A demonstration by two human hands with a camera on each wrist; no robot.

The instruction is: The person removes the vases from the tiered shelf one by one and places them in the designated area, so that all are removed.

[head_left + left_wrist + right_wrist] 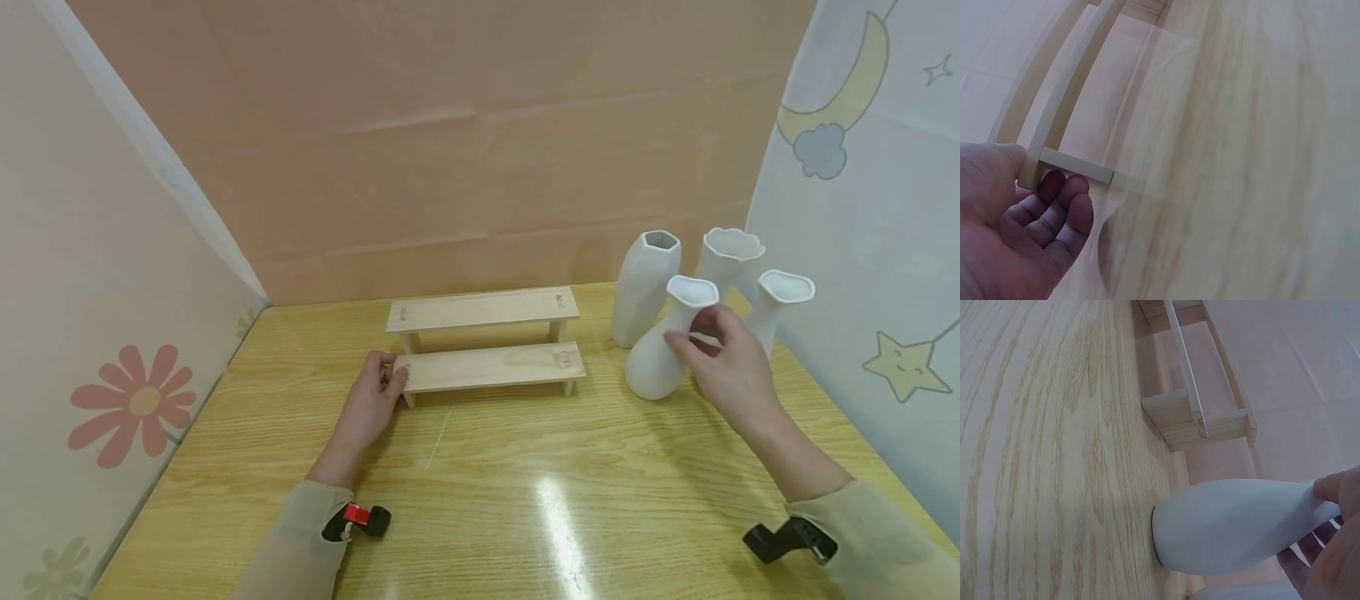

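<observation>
My left hand [373, 390] holds the left end of a low wooden display shelf [487, 367], thumb on its top board and fingers curled at the end leg. Directly behind is a taller wooden shelf [483, 310]; whether the two are joined I cannot tell. At the right, my right hand [731, 358] pinches the neck of a white vase [654, 362] with a round belly and a flared mouth. In the right wrist view that vase's base [1169, 534] is at the tabletop; whether it touches is unclear.
Behind and beside the held vase stand an angular white vase [645, 283], a scallop-rimmed vase [723, 258] and another flared vase [780, 300], partly hidden by the right hand. Cloth walls enclose the wooden table [480, 467] at the back and both sides.
</observation>
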